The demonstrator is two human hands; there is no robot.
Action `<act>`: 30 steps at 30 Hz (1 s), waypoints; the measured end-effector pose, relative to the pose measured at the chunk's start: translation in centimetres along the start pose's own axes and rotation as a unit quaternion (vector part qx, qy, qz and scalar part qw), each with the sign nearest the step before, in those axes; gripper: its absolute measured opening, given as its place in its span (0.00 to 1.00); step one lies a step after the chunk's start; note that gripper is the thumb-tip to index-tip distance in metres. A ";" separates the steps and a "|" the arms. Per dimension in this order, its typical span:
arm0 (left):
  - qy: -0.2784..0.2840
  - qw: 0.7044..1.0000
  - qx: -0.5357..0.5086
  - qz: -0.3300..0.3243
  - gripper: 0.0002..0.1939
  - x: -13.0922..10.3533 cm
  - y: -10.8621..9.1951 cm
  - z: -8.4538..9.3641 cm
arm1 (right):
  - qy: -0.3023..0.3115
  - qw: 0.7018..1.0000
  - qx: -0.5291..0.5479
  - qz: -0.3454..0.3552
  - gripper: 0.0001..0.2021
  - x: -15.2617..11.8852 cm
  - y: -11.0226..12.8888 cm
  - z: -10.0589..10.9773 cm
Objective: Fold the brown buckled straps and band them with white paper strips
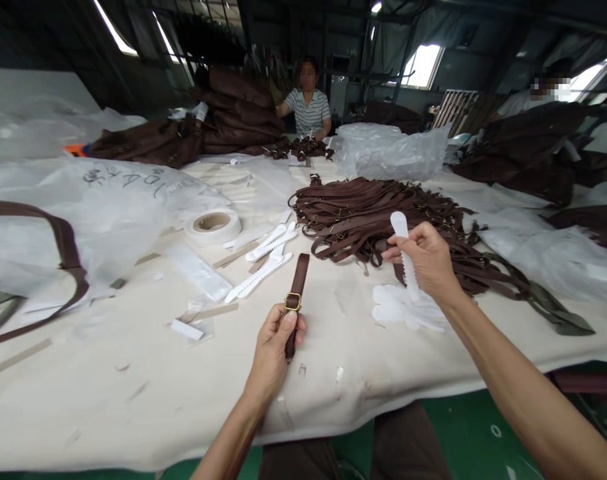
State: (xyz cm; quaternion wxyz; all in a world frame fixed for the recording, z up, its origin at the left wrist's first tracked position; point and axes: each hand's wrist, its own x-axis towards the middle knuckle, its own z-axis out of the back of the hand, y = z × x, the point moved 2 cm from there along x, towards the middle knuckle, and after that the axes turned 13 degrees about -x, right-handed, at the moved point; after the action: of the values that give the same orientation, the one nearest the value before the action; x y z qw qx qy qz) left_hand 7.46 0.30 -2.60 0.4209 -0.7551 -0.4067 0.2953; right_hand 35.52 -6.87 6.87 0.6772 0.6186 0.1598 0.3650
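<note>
Near the front edge of the counter [158, 407], the left hand [274, 341] pinches one brown strap [300, 272], which carries one gold buckle [292, 302]. The right hand [429, 261] pinches one white toothed strip [399, 223] over one heap of white pieces [390, 307]. Farther from this edge lies one pile of brown straps [368, 207], too many for counting. One tape roll [229, 231] is left of it.

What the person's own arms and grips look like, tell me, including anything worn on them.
The left grip and right grip are ungloved human hands; no ring or watch shows. The left arm and right arm are bare, with no sleeve or marking in view.
</note>
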 end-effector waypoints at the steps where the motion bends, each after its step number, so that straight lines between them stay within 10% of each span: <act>1: -0.005 1.000 -0.010 0.000 0.15 0.0 -0.1 0.0 | 0.026 0.999 0.036 -0.023 0.24 -0.4 0.2 -0.3; 9: 0.003 0.999 -0.049 0.007 0.18 -1.3 -2.2 -1.9 | 0.148 0.978 0.093 -0.110 0.17 -7.2 -1.0 -2.4; 23: 0.209 0.972 0.108 0.024 0.15 -6.3 -1.8 -6.5 | 0.031 0.930 0.266 -0.251 0.14 -14.7 -3.2 -5.5; 30: 0.191 0.978 0.071 0.049 0.20 -6.5 -0.6 -6.6 | 0.003 0.900 0.348 -0.262 0.16 -17.3 -2.7 -6.2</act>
State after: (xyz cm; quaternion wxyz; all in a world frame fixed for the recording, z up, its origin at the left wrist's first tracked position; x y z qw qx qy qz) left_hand 9.25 -7.69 1.70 0.5288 -0.7845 -0.2595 0.1940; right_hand 20.33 -14.26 -0.90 0.4895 0.7496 0.4346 0.0975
